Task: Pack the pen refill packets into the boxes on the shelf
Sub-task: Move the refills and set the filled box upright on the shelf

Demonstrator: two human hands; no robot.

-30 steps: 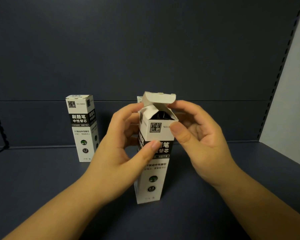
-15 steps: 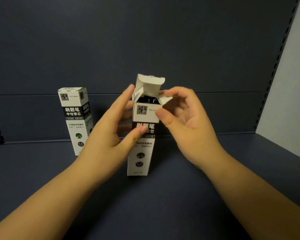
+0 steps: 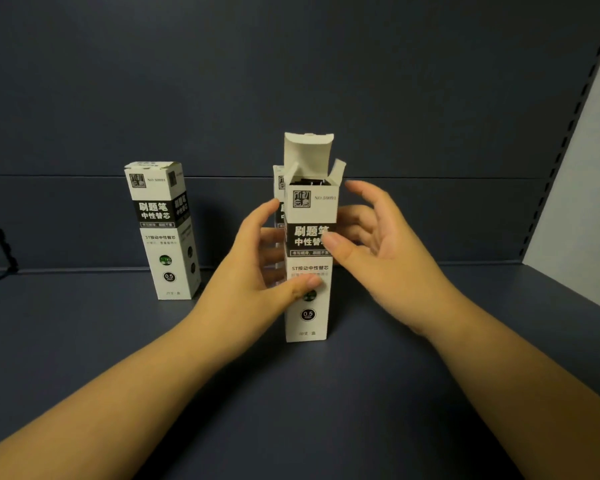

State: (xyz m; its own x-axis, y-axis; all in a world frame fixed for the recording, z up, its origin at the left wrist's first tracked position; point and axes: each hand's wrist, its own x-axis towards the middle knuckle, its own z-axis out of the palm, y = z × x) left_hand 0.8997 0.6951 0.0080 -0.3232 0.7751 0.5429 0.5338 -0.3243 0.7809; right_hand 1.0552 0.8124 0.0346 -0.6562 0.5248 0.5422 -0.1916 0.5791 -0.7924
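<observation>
Head view: my left hand [image 3: 257,271] pinches open box [image 3: 309,271], dark refills [image 3: 307,182] inside; right hand [image 3: 378,254] fingers spread, thumb touching box; closed box [image 3: 163,233] at 9 o'clock.

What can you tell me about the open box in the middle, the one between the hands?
The open box is a tall, slim white cardboard carton with a black band of Chinese print and a 0.5 mark. It stands upright on the dark shelf. Its top flap sticks up, side flaps are spread, and dark contents show inside. The left hand grips its lower front; the right hand's thumb touches the band.
</observation>
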